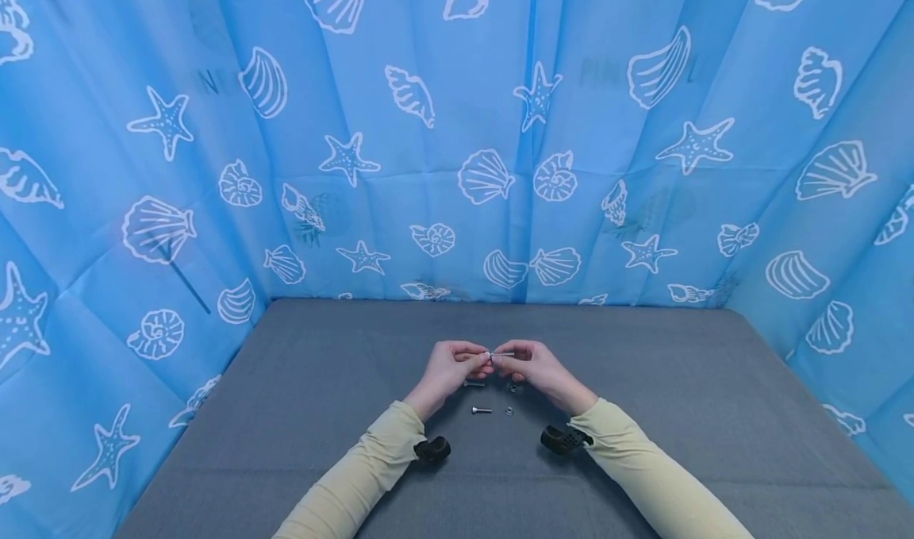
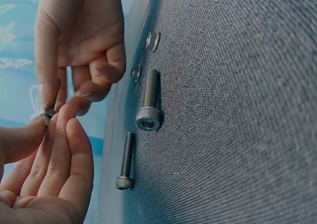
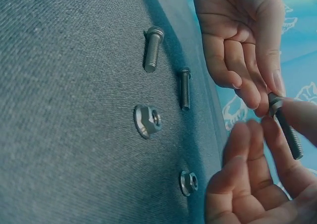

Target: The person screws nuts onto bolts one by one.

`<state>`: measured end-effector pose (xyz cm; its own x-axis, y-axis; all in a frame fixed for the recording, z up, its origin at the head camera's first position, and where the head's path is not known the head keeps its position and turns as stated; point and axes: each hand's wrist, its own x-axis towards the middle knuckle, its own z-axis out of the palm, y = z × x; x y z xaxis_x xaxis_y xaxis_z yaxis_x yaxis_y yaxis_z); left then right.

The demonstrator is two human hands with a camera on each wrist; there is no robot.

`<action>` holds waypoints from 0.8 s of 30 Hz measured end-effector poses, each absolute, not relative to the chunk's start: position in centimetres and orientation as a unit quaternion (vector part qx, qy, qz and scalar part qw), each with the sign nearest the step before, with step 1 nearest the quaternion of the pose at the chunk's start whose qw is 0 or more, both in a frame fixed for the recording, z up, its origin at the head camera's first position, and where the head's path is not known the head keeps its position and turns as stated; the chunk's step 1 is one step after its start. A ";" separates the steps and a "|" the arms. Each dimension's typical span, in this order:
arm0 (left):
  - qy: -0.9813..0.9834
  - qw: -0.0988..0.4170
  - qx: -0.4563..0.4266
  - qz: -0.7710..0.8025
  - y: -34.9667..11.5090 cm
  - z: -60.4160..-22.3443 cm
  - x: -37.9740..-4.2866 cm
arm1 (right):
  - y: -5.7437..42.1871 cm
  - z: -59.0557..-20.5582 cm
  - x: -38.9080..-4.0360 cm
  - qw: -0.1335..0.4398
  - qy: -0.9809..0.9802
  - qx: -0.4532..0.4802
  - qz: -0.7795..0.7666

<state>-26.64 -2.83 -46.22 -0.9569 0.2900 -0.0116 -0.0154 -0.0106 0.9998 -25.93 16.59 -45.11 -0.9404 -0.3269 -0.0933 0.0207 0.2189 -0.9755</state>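
Observation:
Both hands meet above the grey table, with a metal socket head bolt between them. My left hand pinches the bolt's head end between thumb and fingers. The right hand pinches it just beside the head, thumb on one side and finger on the other. The threaded shaft points toward the right hand's side. A shiny ring-like part shows by the head, largely covered by fingertips; whether it is a separate nut I cannot tell. Below the hands lie a nearer bolt and a farther bolt.
Right of the bolts lie two flange nuts, a nearer nut and a farther nut. All rest on the grey cloth-covered table. A blue shell-print curtain surrounds its back and sides.

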 end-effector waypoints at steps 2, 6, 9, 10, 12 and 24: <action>0.692 0.109 0.100 0.706 -2.9 -46.2 -26.6 | 16.5 -45.1 -25.9 0.147 0.766 -0.090 -0.619; 0.691 0.110 0.095 0.708 -2.9 -46.2 -26.6 | 16.4 -45.3 -25.9 0.136 0.771 -0.093 -0.615; 0.692 0.110 0.093 0.707 -2.9 -46.2 -26.6 | 16.4 -45.3 -25.8 0.124 0.780 -0.105 -0.605; 0.691 0.109 0.094 0.708 -2.9 -46.2 -26.6 | 16.4 -45.3 -25.8 0.125 0.780 -0.105 -0.605; 0.691 0.107 0.099 0.708 -2.9 -45.9 -26.4 | 16.4 -45.2 -25.8 0.129 0.778 -0.102 -0.606; 0.694 0.110 0.093 0.705 -2.8 -46.2 -26.7 | 16.4 -45.1 -25.8 0.116 0.783 -0.087 -0.605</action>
